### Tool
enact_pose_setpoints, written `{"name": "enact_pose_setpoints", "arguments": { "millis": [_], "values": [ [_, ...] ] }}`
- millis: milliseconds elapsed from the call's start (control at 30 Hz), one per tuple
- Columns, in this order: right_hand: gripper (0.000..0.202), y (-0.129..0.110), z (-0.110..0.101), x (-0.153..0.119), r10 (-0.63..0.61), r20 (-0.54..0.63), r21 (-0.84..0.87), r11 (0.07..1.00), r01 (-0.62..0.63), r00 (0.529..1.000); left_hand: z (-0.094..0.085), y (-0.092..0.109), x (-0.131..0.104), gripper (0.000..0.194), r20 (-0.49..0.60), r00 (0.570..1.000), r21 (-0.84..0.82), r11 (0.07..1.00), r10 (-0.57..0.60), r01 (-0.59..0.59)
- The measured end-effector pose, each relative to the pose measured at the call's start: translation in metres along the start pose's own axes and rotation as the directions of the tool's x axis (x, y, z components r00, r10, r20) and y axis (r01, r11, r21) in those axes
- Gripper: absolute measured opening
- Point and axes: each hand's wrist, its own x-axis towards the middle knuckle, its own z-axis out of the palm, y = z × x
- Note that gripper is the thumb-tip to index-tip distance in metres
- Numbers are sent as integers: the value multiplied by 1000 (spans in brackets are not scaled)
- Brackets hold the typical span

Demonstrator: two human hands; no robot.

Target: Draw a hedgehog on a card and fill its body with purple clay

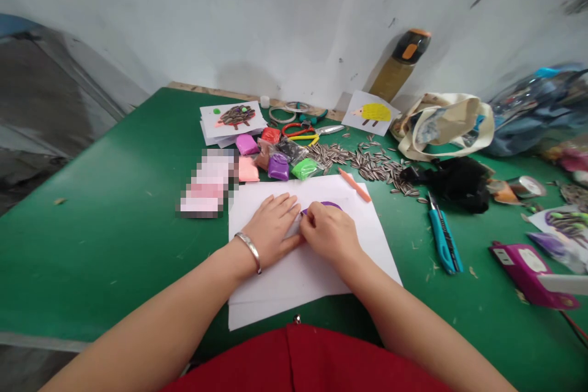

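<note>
White paper sheets (316,272) lie on the green table in front of me. My left hand (273,229) rests flat on them, fingers stretched out. Close to its fingertips, my right hand (328,229) is closed in a pinch over the paper. A small dark tip shows by its fingers, but what they hold is too hidden to make out. Part of a purple shape (331,203) on the paper peeks out behind the right hand. An orange pen-like stick (355,185) lies across the top right corner of the sheets.
Behind the paper are clay packets (278,166), scissors (298,130) and scattered sunflower seeds (374,165). A teal utility knife (444,239) and a magenta device (533,275) lie to the right. A hedgehog picture (367,113) and a bottle (399,67) stand near the wall.
</note>
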Motion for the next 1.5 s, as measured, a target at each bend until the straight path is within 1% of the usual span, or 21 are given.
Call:
{"name": "enact_pose_setpoints", "arguments": {
  "millis": [100,167,267,300,367,433,500,700,867,1100,1200,1333,1500],
  "values": [
    [17,0,-3,2,14,20,67,998,-15,1000,1,0,0,54,-6,1000,5,1000,4,-4],
    [16,4,-7,4,25,17,173,985,-28,1000,3,-1,-1,55,-14,1000,5,1000,8,-8],
    [15,18,-15,5,108,-7,363,927,-98,994,5,-5,-2,57,-28,999,3,1000,23,-23],
    [14,25,-18,4,144,-24,406,906,-122,989,6,-6,-3,57,-28,999,2,1000,27,-27],
    [18,37,-22,0,177,-17,451,880,-150,984,6,-7,-4,56,-25,999,-1,1000,31,-31],
    [19,45,-25,-4,189,-8,463,871,-164,982,6,-7,-5,54,-24,999,-12,999,39,-39],
    [18,48,-26,-8,172,-4,466,872,-150,985,5,-7,-6,51,-35,998,-28,998,51,-52],
    [18,43,-24,-8,68,51,453,888,-84,996,3,-6,-8,41,-93,991,-67,992,96,-102],
    [16,49,-25,-5,98,56,441,891,-113,994,3,-7,-7,41,-179,977,-76,988,116,-132],
    [16,52,-28,-4,97,33,450,887,-101,995,5,0,-7,35,-136,983,41,993,119,-115],
    [18,55,-30,-4,111,7,465,879,-101,994,6,1,-7,37,-134,984,51,992,121,-115],
    [19,60,-33,-3,164,-31,477,869,-130,986,6,0,-6,39,-135,981,94,987,140,-128],
    [19,61,-33,-3,167,-17,484,864,-138,986,7,0,-4,34,-152,975,119,982,161,-144]
  ]
}}
